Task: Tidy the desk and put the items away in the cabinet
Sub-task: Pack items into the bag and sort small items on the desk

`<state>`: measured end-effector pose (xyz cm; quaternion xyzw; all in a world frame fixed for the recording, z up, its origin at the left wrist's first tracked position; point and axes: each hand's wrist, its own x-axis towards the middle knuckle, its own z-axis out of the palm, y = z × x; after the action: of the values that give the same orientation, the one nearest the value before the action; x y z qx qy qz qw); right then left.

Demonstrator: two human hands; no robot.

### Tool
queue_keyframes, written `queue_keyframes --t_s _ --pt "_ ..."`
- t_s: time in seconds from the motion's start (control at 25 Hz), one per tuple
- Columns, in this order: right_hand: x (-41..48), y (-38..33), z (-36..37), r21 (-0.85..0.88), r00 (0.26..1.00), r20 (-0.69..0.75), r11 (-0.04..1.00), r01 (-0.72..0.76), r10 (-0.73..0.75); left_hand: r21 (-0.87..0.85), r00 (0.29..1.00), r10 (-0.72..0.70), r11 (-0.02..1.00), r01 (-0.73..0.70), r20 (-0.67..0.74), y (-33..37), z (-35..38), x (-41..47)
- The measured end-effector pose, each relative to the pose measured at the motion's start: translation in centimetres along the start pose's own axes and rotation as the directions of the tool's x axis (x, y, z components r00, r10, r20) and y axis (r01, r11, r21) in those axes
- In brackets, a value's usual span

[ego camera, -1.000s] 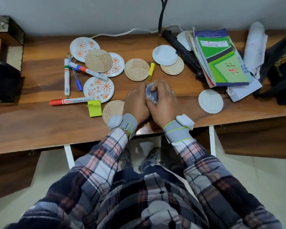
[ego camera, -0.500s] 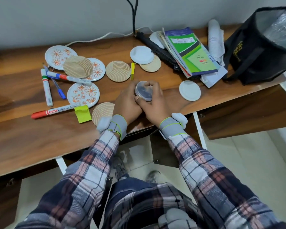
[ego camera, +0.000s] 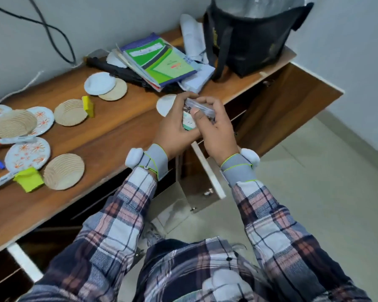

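Head view: both hands meet over the desk's (ego camera: pixel 122 136) front edge near its right end — left hand (ego camera: pixel 176 129) and right hand (ego camera: pixel 216 129) each have fingers pinching a small clear container (ego camera: pixel 198 105). Round coasters (ego camera: pixel 63 171) lie scattered toward the left edge.

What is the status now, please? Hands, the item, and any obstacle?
Left hand and right hand both grip small clear container, lifted above desk edge. Coasters, markers not yet cleared. Nothing blocking.
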<state>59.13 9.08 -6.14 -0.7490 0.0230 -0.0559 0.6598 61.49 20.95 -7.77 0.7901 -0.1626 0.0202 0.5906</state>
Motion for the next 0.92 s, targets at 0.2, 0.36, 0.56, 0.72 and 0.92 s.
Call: queue_keyframes --t_s 0.2,0.36,0.56,0.72,0.92 --pt "-1.4 1.4 -13.0 0.098 0.993 -0.089 0.993 -0.069 0.078 -0.094 0.996 0.073 0.993 -0.068 0.056 4.1 12.8 0.4" --pt "-1.2 1.4 -20.0 0.212 0.988 -0.097 0.973 -0.095 0.118 -0.059 0.999 0.046 0.997 -0.047 -0.022 7.3 19.3 2.4" --pt "1.0 2.1 -23.4 0.213 0.989 -0.081 0.972 -0.101 0.121 0.044 0.986 0.036 0.999 -0.029 -0.166 9.0 23.0 5.1" --pt "5.5 2.4 -23.7 0.180 0.992 -0.013 0.976 -0.118 0.123 0.121 0.960 0.032 0.993 0.002 -0.279 8.0 23.1 9.4" --pt "12.4 2.0 -23.8 0.087 0.995 0.042 0.992 -0.096 0.092 0.057 0.966 0.029 0.998 -0.015 -0.258 6.3 21.9 15.8"
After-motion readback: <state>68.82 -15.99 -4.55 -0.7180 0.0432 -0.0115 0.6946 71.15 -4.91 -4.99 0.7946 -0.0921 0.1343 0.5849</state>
